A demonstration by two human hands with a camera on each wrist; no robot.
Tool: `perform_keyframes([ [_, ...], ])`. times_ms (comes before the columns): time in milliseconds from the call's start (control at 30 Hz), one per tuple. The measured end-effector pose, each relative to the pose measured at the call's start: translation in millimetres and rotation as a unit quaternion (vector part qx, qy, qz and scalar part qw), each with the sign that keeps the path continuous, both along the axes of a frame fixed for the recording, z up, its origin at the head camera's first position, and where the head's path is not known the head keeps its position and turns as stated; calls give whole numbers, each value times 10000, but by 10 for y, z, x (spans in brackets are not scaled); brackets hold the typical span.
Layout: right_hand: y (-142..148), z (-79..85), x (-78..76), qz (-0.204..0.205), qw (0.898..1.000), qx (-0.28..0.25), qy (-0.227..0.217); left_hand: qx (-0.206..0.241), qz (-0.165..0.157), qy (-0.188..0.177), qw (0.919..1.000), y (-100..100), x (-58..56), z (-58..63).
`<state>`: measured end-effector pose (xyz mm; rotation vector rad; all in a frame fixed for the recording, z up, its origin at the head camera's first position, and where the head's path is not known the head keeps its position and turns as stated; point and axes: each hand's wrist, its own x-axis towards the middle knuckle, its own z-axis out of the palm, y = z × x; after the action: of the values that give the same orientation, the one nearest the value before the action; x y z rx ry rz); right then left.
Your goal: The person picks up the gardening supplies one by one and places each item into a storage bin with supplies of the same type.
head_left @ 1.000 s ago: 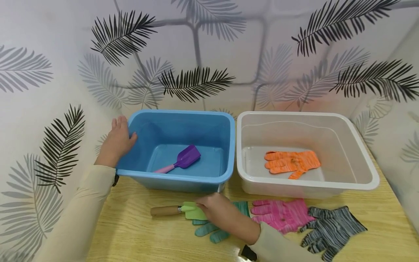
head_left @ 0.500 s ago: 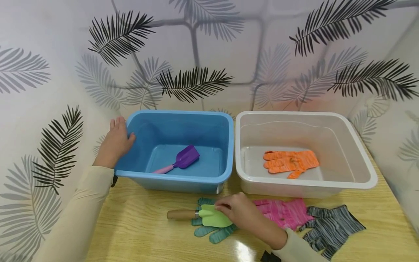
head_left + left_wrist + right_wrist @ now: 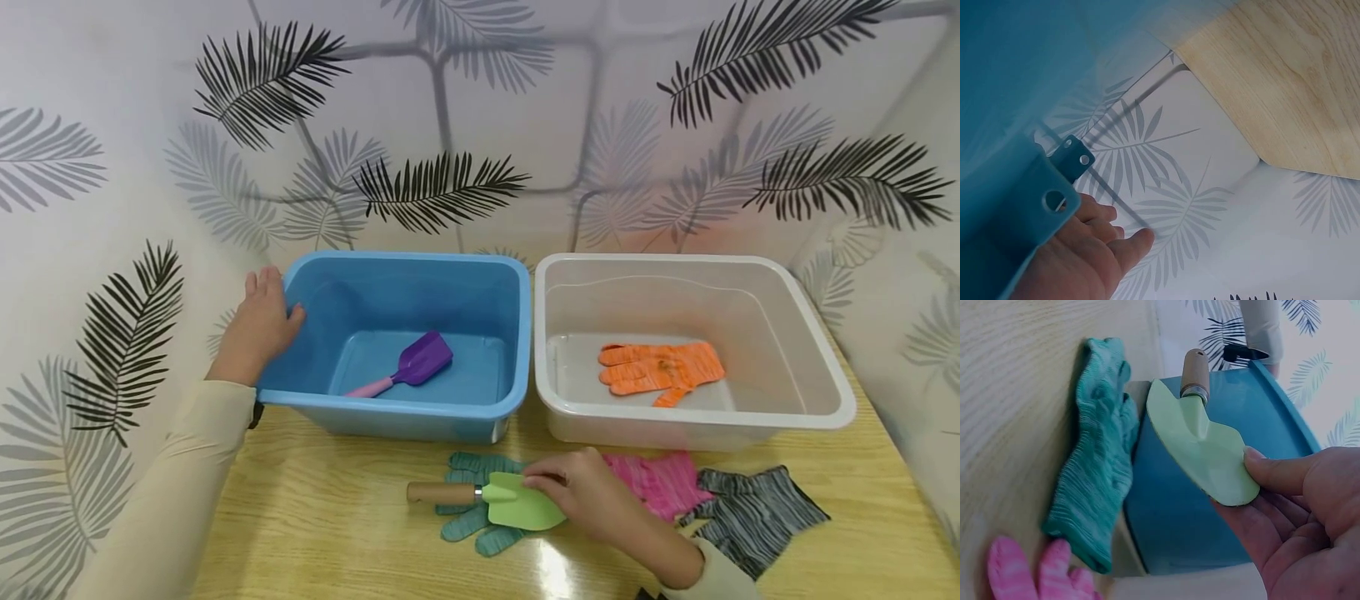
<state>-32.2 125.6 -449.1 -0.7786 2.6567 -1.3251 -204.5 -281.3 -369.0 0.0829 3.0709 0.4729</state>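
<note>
Pinching the green shovel (image 3: 513,502) with the right hand (image 3: 592,493), resting the loose left hand (image 3: 260,327) on the blue bin (image 3: 397,423). Likely picking up; next, maybe grip tight.

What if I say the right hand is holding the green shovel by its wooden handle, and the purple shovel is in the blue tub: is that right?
Not quite: the right hand pinches the green shovel by its blade, not its wooden handle, as the right wrist view shows. The purple shovel is in the blue tub.
</note>
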Motion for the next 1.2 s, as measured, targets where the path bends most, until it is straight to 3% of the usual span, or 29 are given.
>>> perform_keyframes([
  [500,152,437,88,17,9961,-289,830,-39,-4,-31,10000,-4,-5,0],
  [800,311,790,63,-132,9973,27,728,-13,-21,-45,10000,-9,-6,4],
  [900,378,900,40,-146,9992,10,361,5,-11,-41,10000,0,-11,7],
  [1067,478,1099,-40,-82,9956,-363,-857,-1,-12,-17,10000,-18,-29,-10],
  [1133,515,1160,-82,-17,9881,-591,-1418,-3,-10,-26,10000,-29,-34,-15],
  [1200,548,1211,-128,133,9716,-973,-2155,2,-22,-30,10000,-35,-38,-21],
])
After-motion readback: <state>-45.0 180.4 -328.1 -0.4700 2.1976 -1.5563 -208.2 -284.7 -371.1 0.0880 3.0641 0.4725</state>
